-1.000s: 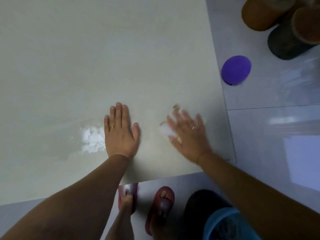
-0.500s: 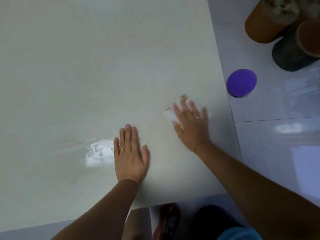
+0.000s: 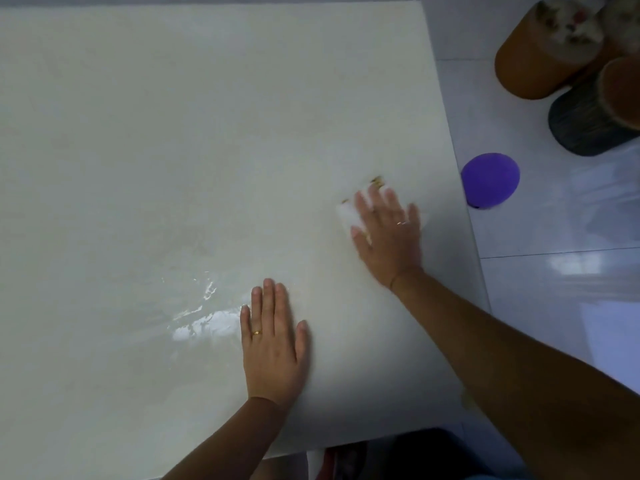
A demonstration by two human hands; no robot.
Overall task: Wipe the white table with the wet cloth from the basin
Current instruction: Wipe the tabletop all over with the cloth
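Observation:
The white table (image 3: 173, 133) fills most of the head view. My right hand (image 3: 389, 233) presses flat on a small white cloth (image 3: 348, 216) with yellow-brown marks, close to the table's right edge; most of the cloth is hidden under the palm and fingers. My left hand (image 3: 272, 344) lies flat on the table nearer to me, fingers together, with nothing in it. A wet, shiny streak (image 3: 197, 320) sits just left of my left hand. The basin is out of sight.
On the tiled floor to the right lies a purple balloon (image 3: 490, 180). Beyond it stand an orange cylindrical stool (image 3: 533, 71) and a dark one (image 3: 585, 123). The table's near edge runs along the bottom, with red footwear partly visible below it.
My right hand has slid the cloth away from me and to the right, toward the table's right edge. My left hand stays flat on the table.

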